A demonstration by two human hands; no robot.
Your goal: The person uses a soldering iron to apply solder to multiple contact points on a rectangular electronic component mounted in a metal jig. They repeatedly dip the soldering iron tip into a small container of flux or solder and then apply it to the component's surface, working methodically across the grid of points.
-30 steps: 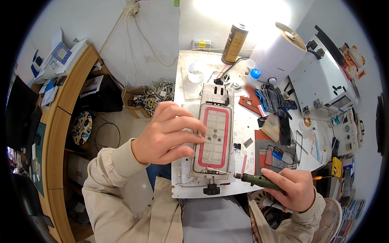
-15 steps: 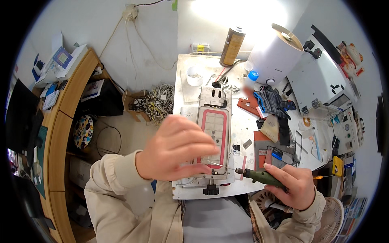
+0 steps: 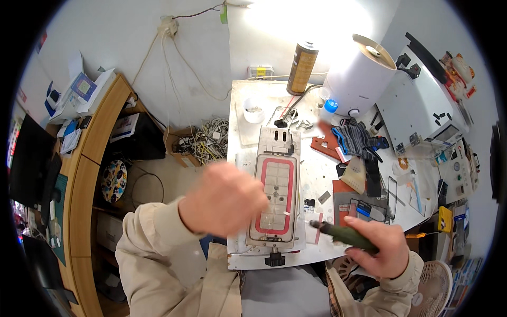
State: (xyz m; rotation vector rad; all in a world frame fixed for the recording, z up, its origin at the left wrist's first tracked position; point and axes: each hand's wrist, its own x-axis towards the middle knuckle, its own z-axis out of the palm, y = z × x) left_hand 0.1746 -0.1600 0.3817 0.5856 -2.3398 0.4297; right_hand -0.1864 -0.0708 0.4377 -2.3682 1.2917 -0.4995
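My right hand (image 3: 383,245) is closed around a dark green, pen-like rotary tool (image 3: 351,236), held over the table's front edge with its black nose to the left. The thin shaft seen earlier at that nose is too smeared to make out. My left hand (image 3: 224,199) hangs blurred over the left side of a metal clamping fixture (image 3: 273,141), its fingers smeared by motion. In the fixture lies a flat rectangular plate with a pink-red border (image 3: 291,198) and a pale gridded middle. A black knob (image 3: 274,259) sticks out at its near end.
Behind the fixture stand a white tub (image 3: 254,113), a brown spray can (image 3: 303,68), a blue-capped bottle (image 3: 329,107) and a white cylindrical appliance (image 3: 359,79). Grey gloves (image 3: 355,138), phone parts and a blue-handled tool (image 3: 363,208) lie at the right. Cables (image 3: 207,141) heap on the floor left.
My left hand has pulled back from the rotary tool's tip and up off the fixture's near end. The tool stays in my right hand. The whole view has shifted slightly.
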